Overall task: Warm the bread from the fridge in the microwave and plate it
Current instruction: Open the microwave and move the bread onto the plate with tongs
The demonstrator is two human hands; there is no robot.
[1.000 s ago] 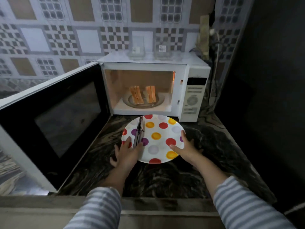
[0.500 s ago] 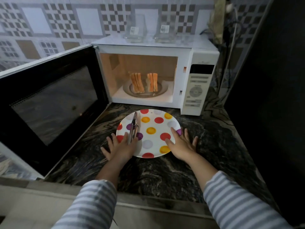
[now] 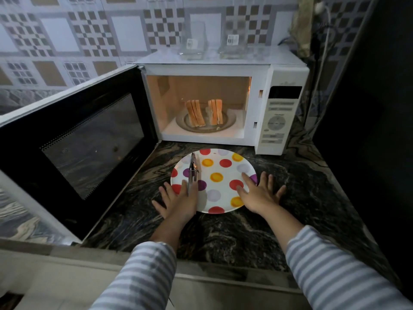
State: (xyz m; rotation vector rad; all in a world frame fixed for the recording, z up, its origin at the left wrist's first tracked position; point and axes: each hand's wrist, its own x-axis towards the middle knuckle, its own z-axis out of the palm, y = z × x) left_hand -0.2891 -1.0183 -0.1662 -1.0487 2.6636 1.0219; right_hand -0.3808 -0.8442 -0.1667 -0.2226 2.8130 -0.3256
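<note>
Two stacks of bread slices (image 3: 195,116) stand upright on the glass turntable (image 3: 228,124) inside the lit white microwave (image 3: 277,77), whose door (image 3: 89,139) hangs wide open to the left. A white plate with coloured dots (image 3: 221,175) lies on the dark marble counter in front of the oven. Metal tongs (image 3: 192,173) rest across the plate's left side. My left hand (image 3: 176,198) lies flat on the plate's left rim, fingers spread, over the tongs' near end. My right hand (image 3: 257,193) lies flat on the right rim, fingers spread.
Two clear glass containers (image 3: 193,41) stand on top of the microwave. A dark tall surface (image 3: 368,108) closes off the right side. Cables (image 3: 321,63) hang behind the oven's right corner. The marble counter (image 3: 301,198) extends to the right of the plate.
Both hands went from gripping the plate's rim to lying flat with fingers spread. The plate has settled on the counter, and the view has moved closer and lower.
</note>
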